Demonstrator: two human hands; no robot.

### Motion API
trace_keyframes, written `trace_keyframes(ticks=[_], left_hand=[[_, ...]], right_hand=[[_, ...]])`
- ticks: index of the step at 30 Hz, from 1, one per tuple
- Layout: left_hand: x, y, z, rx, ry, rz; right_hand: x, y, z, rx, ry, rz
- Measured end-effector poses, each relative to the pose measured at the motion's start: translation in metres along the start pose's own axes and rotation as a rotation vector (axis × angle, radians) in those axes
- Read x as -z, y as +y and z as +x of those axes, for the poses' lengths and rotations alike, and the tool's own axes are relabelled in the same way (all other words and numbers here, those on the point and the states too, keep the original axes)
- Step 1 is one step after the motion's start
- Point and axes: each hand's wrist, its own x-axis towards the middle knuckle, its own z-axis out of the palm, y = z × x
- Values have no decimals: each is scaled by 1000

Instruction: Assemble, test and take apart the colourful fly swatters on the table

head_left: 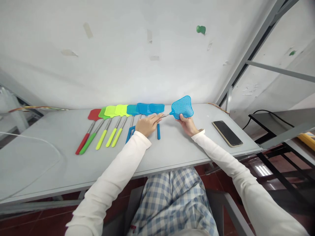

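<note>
My right hand [187, 125] pinches the lower edge of a blue fly swatter's mesh head [182, 107], thumb on the near face. My left hand [147, 125] is closed around the same swatter's thin metal shaft [165, 115], palm down; its handle is hidden by the hand. To the left lies an overlapping row of fly swatters: a red one [94, 114], a green one [90, 143], several yellow-green ones [111, 110] and several blue ones [157, 108]. Blue handles [158, 131] show beside and below my left hand, partly covered by it.
The grey table [169, 147] runs along a white wall [137, 75]. A phone [227, 133] lies at the right, dark screen up. A white cable [52, 144] curves across the left end. Metal frame posts [230, 95] rise at the right, and thin wires [36, 107] run along the back left.
</note>
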Motion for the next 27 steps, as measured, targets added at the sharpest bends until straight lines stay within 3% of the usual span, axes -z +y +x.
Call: trace_keyframes(ticks=[7, 13, 24, 27], left_hand=[[2, 9, 1, 3, 19, -17], [9, 24, 0, 74, -68, -151], [15, 34, -2, 186, -178, -797], [22, 39, -3, 250, -258, -1011]], right_hand=[[1, -3, -8, 8, 50, -27], [6, -9, -13, -5, 61, -59], [8, -34, -13, -19, -52, -149], [6, -44, -12, -1, -102, -170]])
